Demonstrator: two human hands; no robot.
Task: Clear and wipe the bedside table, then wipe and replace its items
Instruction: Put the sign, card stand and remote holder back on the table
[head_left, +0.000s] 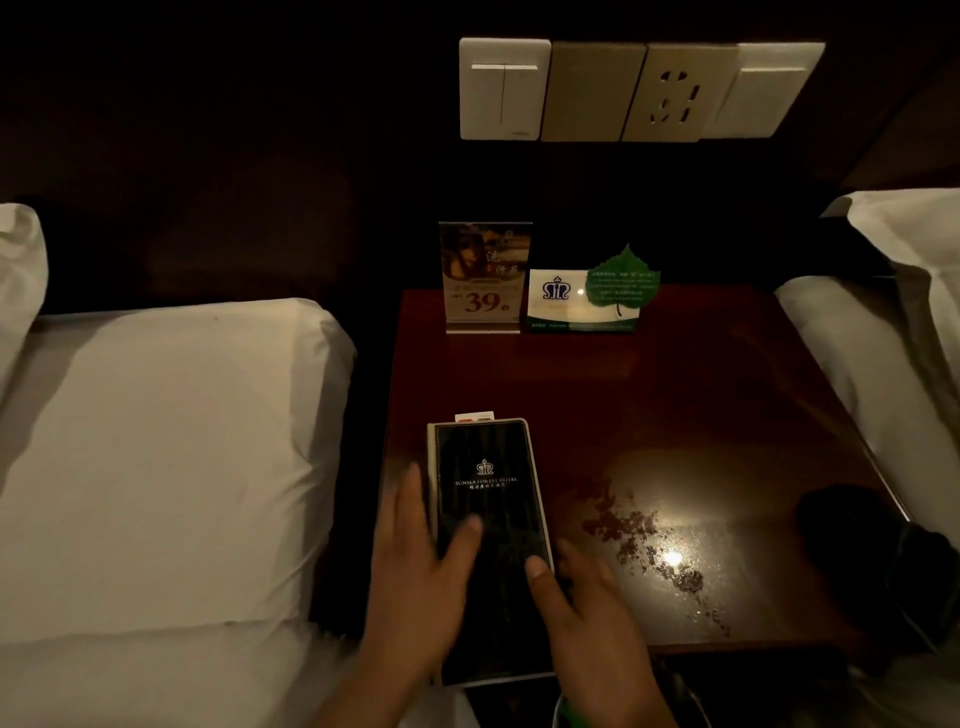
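Observation:
A black hotel folder (485, 519) lies on the front left part of the dark red bedside table (701, 405), its near end jutting over the front edge. My left hand (415, 577) lies along the folder's left edge with straight fingers, thumb resting on the cover. My right hand (587, 613) is at the folder's right edge, thumb on the cover and fingers stretched out on the table. At the back stand an acrylic sign (483, 280) marked 39 and a white card with a green leaf (587, 301).
A dark cloth (857, 540) sits at the table's front right corner. Wet streaks (644, 540) glisten on the tabletop. White beds flank the table, with a pillow (156, 457) on the left and bedding (893, 332) on the right. A switch and socket panel (623, 91) is on the wall above.

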